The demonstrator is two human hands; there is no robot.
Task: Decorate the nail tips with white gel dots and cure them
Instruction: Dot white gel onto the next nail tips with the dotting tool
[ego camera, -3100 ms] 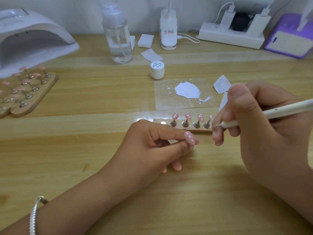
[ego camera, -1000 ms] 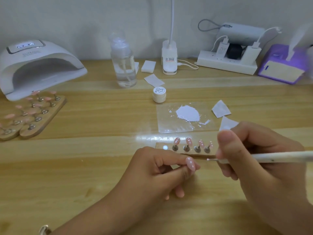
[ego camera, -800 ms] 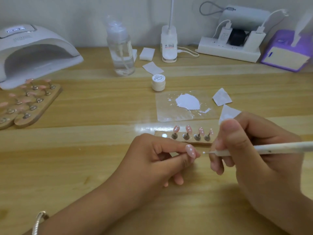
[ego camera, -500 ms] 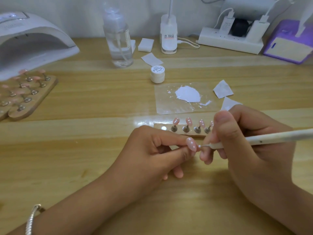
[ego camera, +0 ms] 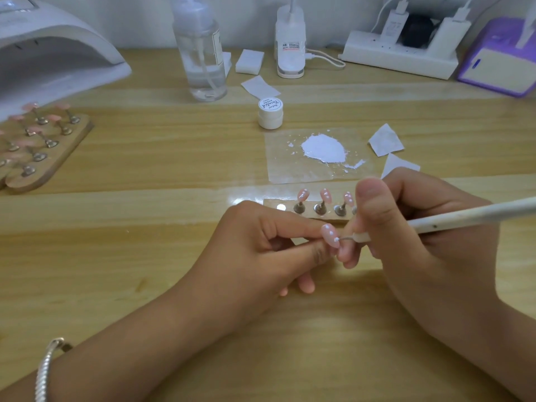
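Head view, left hand (ego camera: 246, 253) pinching dotted nail tip (ego camera: 330, 235), right hand (ego camera: 420, 256) gripping dotting pen (ego camera: 464, 215) touching it, pump bottle (ego camera: 203, 53) holding clear liquid

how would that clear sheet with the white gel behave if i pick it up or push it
The clear sheet lies flat and looks film-thin, so it would probably flop when lifted by an edge. It seems light, so a push would likely slide it along the table. The white gel on it looks glossy, perhaps wet, so tilting may smear it.
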